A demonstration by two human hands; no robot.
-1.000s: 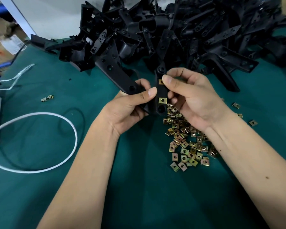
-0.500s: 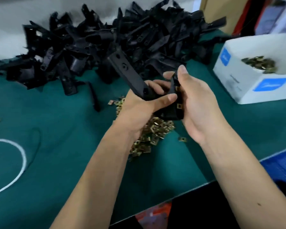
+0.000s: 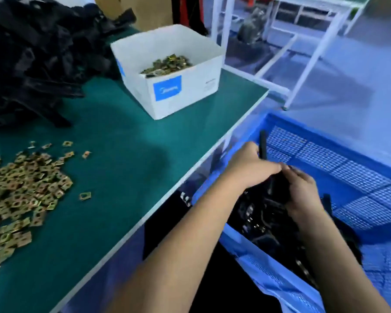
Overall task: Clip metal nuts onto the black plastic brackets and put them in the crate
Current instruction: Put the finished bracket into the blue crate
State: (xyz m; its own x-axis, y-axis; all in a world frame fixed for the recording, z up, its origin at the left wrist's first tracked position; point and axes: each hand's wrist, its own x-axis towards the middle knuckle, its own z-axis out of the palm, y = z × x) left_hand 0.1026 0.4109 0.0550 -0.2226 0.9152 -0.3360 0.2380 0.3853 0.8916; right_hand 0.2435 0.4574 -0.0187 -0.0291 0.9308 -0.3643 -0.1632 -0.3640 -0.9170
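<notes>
Both hands have swung away from the green table (image 3: 113, 154) since half a second ago and now hover together over the blue perforated plastic crate (image 3: 359, 177), the left hand (image 3: 248, 168) curled around the long black plastic bracket (image 3: 262, 144) whose end sticks up just beyond its knuckles. Touching it on the right, the right hand (image 3: 303, 193) closes its fingers on the same bracket's lower part, directly above other black brackets (image 3: 260, 213) lying in the crate. Well to the left of the left hand lie the loose brass-coloured square metal nuts (image 3: 20, 184), with the white cardboard box of nuts (image 3: 167, 71) and the heap of black brackets (image 3: 38, 55) far beyond them.
</notes>
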